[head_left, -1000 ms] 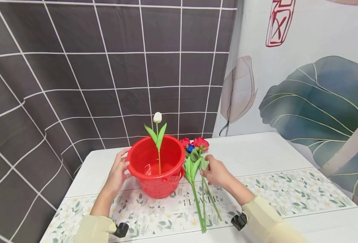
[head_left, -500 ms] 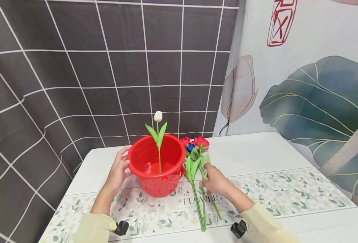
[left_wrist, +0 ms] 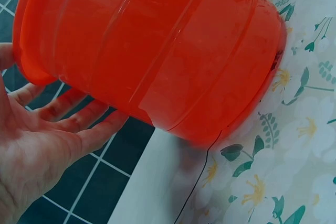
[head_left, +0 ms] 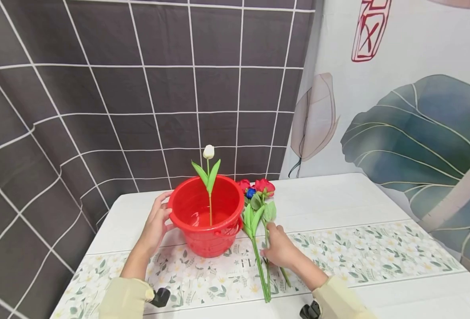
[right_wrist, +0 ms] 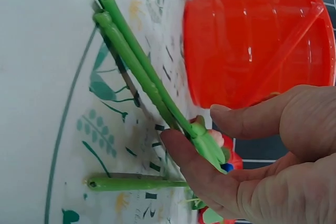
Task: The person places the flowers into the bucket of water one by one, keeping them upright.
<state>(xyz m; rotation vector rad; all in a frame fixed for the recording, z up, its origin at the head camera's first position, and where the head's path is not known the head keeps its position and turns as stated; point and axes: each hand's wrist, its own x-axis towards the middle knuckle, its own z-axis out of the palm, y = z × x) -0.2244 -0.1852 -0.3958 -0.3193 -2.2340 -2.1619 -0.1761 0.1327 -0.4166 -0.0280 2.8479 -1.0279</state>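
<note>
A red bucket [head_left: 207, 241] stands on the table, a white tulip [head_left: 208, 152] rising upright out of it. My left hand [head_left: 156, 223] rests against the bucket's left side; the left wrist view shows the nearly straight fingers [left_wrist: 68, 106] at its wall near the rim. Right of the bucket lie several artificial flowers with red blooms [head_left: 264, 186], a blue bloom [head_left: 250, 193] and green stems [head_left: 262, 272]. My right hand [head_left: 281, 247] hovers at these stems. In the right wrist view its thumb [right_wrist: 252, 116] and index finger are spread apart, fingertip right by two stems.
A printed floral strip [head_left: 378, 252] runs across the white table [head_left: 318, 199]. Behind hangs a dark cloth with white grid lines [head_left: 159, 88]; a light curtain with leaf prints [head_left: 418, 124] hangs at the right.
My right hand has moved down along the stems, from the leaves toward their lower part. My left hand stays at the bucket, and the tulip still stands in it.
</note>
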